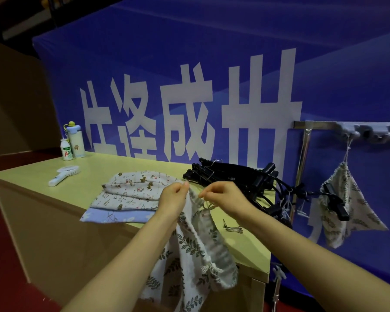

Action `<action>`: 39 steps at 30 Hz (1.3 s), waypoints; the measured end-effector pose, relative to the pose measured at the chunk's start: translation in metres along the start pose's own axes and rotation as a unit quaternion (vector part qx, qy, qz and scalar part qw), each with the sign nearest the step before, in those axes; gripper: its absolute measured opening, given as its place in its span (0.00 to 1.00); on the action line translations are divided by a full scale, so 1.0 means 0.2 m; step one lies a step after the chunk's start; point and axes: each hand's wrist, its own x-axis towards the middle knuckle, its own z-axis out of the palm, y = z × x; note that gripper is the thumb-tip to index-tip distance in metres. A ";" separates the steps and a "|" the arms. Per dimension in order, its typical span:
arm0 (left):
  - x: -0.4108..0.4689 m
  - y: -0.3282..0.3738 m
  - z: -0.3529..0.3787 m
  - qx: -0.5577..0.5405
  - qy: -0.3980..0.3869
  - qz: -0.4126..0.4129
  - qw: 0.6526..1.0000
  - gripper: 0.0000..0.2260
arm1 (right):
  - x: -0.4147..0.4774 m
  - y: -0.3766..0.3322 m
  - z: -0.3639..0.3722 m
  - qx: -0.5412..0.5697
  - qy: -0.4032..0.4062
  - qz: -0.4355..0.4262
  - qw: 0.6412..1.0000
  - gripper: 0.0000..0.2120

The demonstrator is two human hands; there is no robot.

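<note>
Leaf-print cloth [189, 248], draped over the tabletop [32, 174] front edge. The left hand [173, 199] and right hand [225, 197] each pinch its upper hem, probably stretching it flat for the black clip hangers [230, 174] just behind.

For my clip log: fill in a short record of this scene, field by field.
in hand: leaf-print cloth, held up by its top edge
left hand: pinches that edge
right hand: pinches it close beside
table: folded animal-print cloth on a blue cloth, black clip hangers, safety pins, white hand fan, two bottles
rail: second leaf cloth hangs below it
</note>
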 end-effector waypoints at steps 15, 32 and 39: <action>-0.01 0.01 -0.09 -0.014 0.050 -0.008 0.999 0.21 | -0.08 -0.04 0.27 -0.336 -0.121 -0.118 0.927 0.18; 0.18 -0.04 0.00 -0.042 0.027 -0.022 0.999 0.21 | 0.40 0.39 -0.16 -0.476 0.042 0.117 0.871 0.18; 0.27 -0.12 -0.02 -0.056 0.020 -0.042 0.997 0.16 | 0.50 0.48 -0.18 -0.459 0.013 0.155 0.875 0.09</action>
